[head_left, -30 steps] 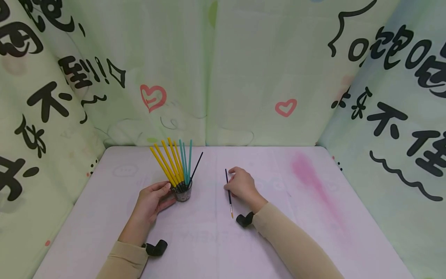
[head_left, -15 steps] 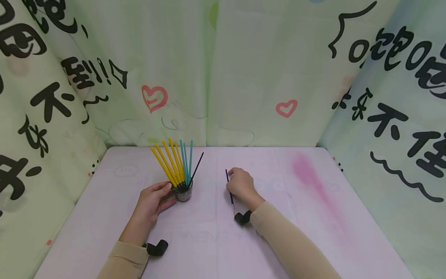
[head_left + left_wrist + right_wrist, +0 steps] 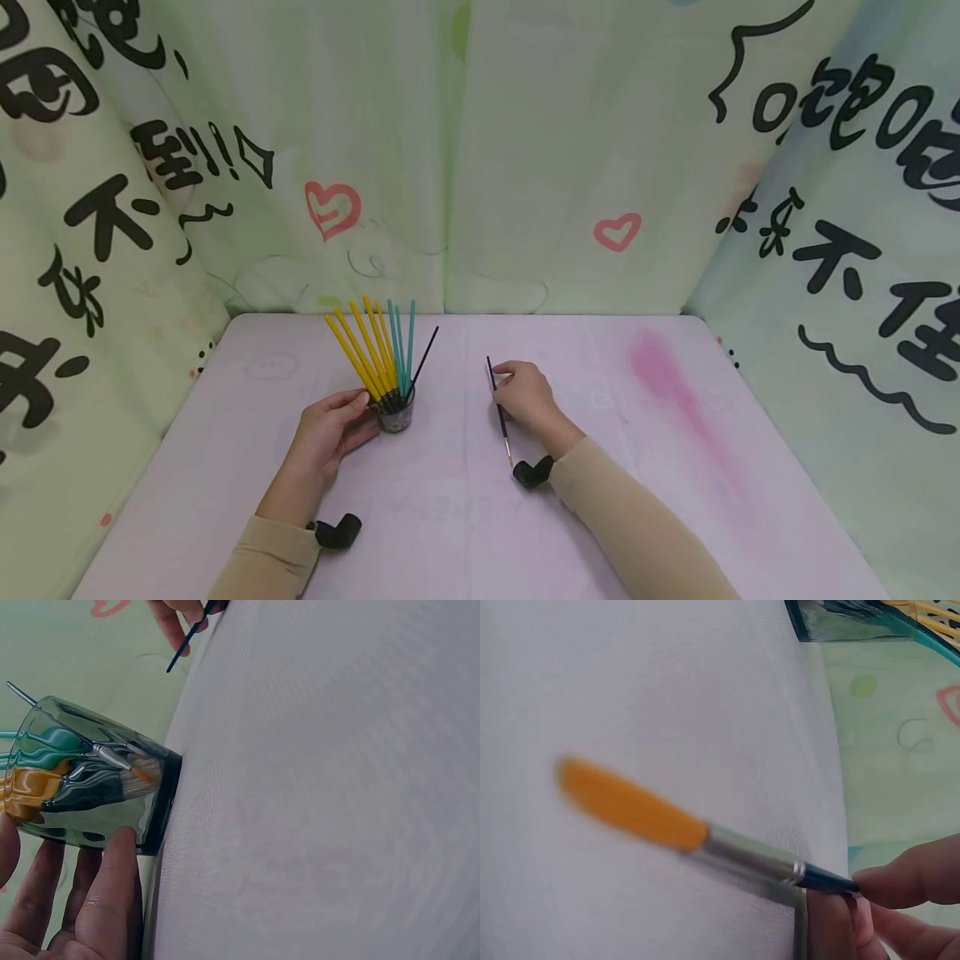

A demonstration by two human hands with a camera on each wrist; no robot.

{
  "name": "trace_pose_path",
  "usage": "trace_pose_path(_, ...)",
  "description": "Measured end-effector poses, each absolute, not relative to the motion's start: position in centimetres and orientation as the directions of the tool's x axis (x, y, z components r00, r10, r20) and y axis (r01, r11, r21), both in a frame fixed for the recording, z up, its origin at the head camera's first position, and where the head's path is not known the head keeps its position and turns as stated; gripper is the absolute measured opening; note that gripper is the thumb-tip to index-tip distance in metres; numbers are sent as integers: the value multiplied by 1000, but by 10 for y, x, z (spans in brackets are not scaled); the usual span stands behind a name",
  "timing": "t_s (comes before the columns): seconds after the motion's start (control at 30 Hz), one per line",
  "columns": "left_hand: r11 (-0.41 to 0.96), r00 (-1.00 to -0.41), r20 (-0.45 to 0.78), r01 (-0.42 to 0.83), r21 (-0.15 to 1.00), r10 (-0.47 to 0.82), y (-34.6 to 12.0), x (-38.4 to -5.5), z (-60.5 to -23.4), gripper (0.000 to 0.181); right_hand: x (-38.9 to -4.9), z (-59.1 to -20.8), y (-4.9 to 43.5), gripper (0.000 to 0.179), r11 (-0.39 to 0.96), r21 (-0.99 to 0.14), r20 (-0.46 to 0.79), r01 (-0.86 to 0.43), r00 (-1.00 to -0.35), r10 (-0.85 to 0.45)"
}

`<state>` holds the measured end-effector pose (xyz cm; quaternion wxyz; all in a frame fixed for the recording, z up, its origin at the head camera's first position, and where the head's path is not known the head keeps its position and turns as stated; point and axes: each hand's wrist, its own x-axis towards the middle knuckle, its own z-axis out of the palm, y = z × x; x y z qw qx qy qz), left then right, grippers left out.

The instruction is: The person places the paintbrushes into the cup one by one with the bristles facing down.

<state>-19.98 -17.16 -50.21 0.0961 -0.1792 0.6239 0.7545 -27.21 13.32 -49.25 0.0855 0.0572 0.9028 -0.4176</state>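
Note:
My left hand (image 3: 328, 433) holds the near-left side of a small clear glass (image 3: 397, 419) that stands on the table. Inside the glass are several paintbrushes (image 3: 377, 358) with yellow and teal handles, plus one dark, thin brush (image 3: 425, 356); their bristles point down, as the left wrist view shows. To the right of the glass, my right hand (image 3: 531, 402) pinches a thin dark-handled paintbrush (image 3: 502, 422) between thumb and fingers. Its orange bristles (image 3: 626, 799) and silver ferrule (image 3: 750, 855) point back toward the person, handle end away.
A pale pink-white cloth (image 3: 420, 533) covers the table, with a pink smear (image 3: 663, 371) at the right. Green curtains (image 3: 480, 158) with hearts and black lettering hang behind and at both sides. Black cameras (image 3: 339, 532) sit on the wrists.
The right hand has shifted slightly right with the paintbrush, whose bristle end has swung a little to the right. The left hand and the glass have stayed put.

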Motion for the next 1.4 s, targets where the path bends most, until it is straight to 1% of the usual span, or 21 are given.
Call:
trace_pose_path(0.17,-197,-917,-392,-370,908,-81,-171,-199,-501,47,-267,-490,134,49,530,-824,-221,198,-975,21)
trace_pose_path(0.4,-202,-917,-390,-368,908,-80,-172,-200,-503,47,-262,-486,128,53,383,-904,-199,188,-980,12)
trace_pose_path(0.73,-206,-920,-385,-362,909,-81,-172,-200,-503,46,-254,-474,117,56,148,-978,-144,146,-989,24)
trace_pose_path(0.93,-207,-919,-386,-363,908,-83,-172,-200,-502,46,-245,-461,105,53,-13,-996,-86,85,-996,38)
trace_pose_path(1.1,-208,-917,-390,-367,906,-81,-172,-200,-502,47,-237,-451,94,52,-142,-989,-42,36,-998,42)
trace_pose_path(1.23,-208,-917,-391,-368,906,-78,-172,-200,-502,47,-234,-445,84,50,-204,-979,-10,-3,-998,63)
trace_pose_path(1.4,-211,-920,-385,-363,908,-76,-173,-201,-503,47,-232,-437,74,50,-276,-957,60,-83,-994,91)
